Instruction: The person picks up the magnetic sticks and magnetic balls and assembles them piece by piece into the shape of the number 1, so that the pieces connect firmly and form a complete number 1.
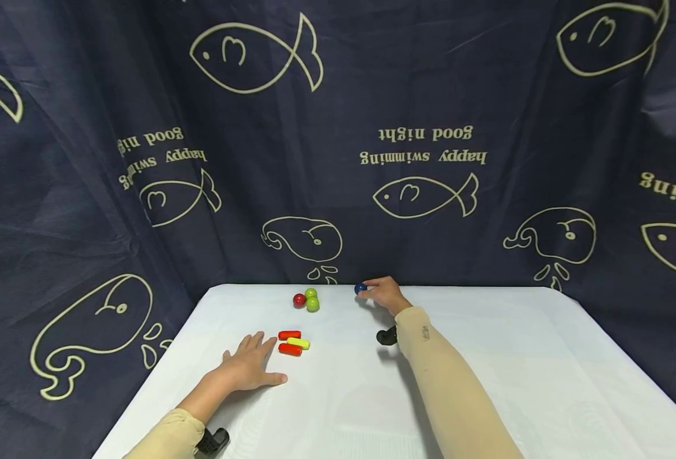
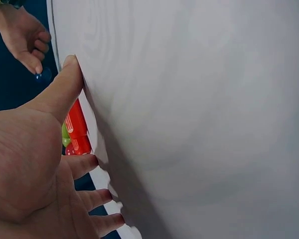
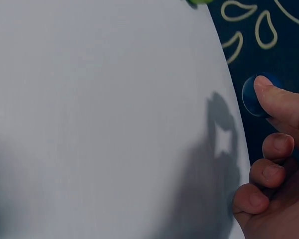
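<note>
At the back of the white table, my right hand [image 1: 386,294] pinches a small glossy blue ball [image 1: 360,289] between thumb and fingers. In the right wrist view, the thumb lies across the blue ball [image 3: 254,97] while the other fingers curl below it. My left hand [image 1: 249,366] is spread palm down at the left, fingers straight and holding nothing. Close to its fingertips lie two stubby red marker-like sticks [image 1: 290,349] with a yellow one [image 1: 298,343] between them. In the left wrist view, one red stick [image 2: 76,122] shows partly behind the thumb.
Behind the sticks, a red ball [image 1: 299,300] and two green balls [image 1: 312,304] sit grouped together. The white table [image 1: 487,344] ends at a dark blue curtain [image 1: 338,140] printed with fish and whales. Black straps with small devices [image 1: 386,336] are on both wrists.
</note>
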`<action>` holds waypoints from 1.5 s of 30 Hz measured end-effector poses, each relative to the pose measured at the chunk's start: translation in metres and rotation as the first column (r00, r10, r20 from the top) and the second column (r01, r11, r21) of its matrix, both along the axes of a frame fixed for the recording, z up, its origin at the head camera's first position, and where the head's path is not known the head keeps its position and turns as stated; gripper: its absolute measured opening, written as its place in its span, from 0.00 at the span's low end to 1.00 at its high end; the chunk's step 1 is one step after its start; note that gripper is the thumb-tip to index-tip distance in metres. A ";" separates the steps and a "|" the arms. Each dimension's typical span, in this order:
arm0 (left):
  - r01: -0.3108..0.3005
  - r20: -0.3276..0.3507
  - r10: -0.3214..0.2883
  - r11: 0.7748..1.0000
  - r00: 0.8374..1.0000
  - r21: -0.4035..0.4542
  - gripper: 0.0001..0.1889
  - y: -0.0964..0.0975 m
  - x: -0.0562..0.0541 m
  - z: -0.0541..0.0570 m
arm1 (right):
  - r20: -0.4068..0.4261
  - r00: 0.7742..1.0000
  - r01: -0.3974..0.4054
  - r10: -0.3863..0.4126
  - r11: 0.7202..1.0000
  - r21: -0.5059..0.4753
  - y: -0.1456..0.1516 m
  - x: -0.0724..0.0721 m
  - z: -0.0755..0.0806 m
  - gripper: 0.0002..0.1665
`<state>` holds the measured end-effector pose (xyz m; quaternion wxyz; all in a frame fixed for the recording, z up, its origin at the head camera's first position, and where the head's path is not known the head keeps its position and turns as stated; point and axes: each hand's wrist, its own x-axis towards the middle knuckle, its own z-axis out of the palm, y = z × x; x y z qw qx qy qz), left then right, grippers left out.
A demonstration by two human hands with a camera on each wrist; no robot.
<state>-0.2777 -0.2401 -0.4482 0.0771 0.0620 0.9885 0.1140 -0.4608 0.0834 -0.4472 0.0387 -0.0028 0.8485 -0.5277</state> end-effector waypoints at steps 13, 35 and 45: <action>-0.006 -0.007 0.006 1.000 1.000 0.010 0.54 -0.004 0.001 -0.003 | 0.021 1.000 0.020 -0.020 1.000 -0.018 0.033 0.000 -0.008 0.30; 0.004 -0.018 -0.004 1.000 1.000 0.010 0.54 -0.004 0.002 -0.002 | 0.021 0.997 0.075 -0.076 0.995 0.068 0.065 0.007 -0.013 0.31; 0.012 -0.019 -0.012 1.000 1.000 0.016 0.54 -0.002 0.001 -0.001 | 0.039 0.993 0.104 -0.107 0.991 0.081 0.074 0.006 -0.013 0.31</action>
